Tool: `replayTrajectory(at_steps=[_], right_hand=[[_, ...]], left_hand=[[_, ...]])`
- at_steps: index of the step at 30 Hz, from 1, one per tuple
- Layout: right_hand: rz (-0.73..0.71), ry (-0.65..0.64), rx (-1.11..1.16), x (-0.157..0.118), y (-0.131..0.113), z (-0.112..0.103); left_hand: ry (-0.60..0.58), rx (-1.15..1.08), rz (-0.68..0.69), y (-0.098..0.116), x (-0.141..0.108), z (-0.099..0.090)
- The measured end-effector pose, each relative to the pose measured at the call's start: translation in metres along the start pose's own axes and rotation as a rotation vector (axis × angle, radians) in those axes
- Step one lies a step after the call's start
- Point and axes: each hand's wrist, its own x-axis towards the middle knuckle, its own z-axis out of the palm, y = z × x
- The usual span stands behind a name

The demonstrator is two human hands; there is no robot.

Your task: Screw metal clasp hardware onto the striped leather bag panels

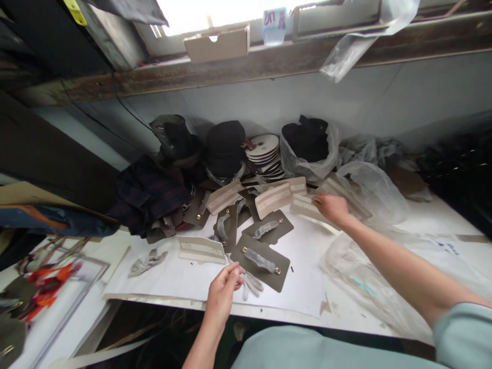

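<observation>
My right hand (pixel 333 209) pinches the edge of a beige folded panel (pixel 307 206) lying among similar pieces at the back of the table. My left hand (pixel 225 289) is half curled above the front of the table, with no object visible in its fingers. Just beyond it are a pale glove (pixel 251 283) and a dark olive panel (pixel 265 261) with a plastic-wrapped handle on gold rings. Another olive panel (pixel 271 228) with a wrapped handle sits behind that one. To the left stands a beige folded panel (pixel 202 249).
Against the wall are stacked ribbon spools (pixel 264 154), a black roll (pixel 225 148) and a bagged black roll (pixel 307 141). Clear plastic bags (pixel 353 271) cover the right side. A crumpled glove (pixel 148 262) and dark plaid cloth (pixel 149 192) lie left.
</observation>
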Motion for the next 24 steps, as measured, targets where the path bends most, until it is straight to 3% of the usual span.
replayTrajectory(at_steps=[3, 8, 10, 12, 14, 17, 22, 24], right_hand=[[-0.080, -0.009, 0.152, -0.013, -0.033, -0.020], [-0.158, -0.200, 0.823, -0.066, -0.127, -0.022], [-0.202, -0.137, 0.904, -0.093, -0.164, -0.013], [-0.325, 0.004, 0.916, -0.119, -0.194, -0.003], [-0.524, 0.115, 0.908, -0.141, -0.218, 0.008], [-0.799, 0.120, 0.835, -0.164, -0.242, 0.022], [-0.954, -0.120, 0.841, -0.177, -0.253, 0.019], [-0.945, -0.092, 0.877, -0.171, -0.253, 0.010]], left_hand=[[-0.044, -0.056, -0.011, 0.018, -0.007, 0.010], [-0.113, -0.275, 0.114, 0.055, -0.015, 0.025], [0.026, -0.272, 0.247, 0.065, -0.019, 0.024], [0.226, -0.215, 0.371, 0.072, -0.027, 0.019], [0.258, -0.180, 0.446, 0.077, -0.040, 0.013], [0.113, -0.216, 0.441, 0.080, -0.057, 0.009], [0.378, -0.217, 0.229, 0.070, -0.061, -0.003], [0.372, -0.194, 0.257, 0.069, -0.061, -0.009]])
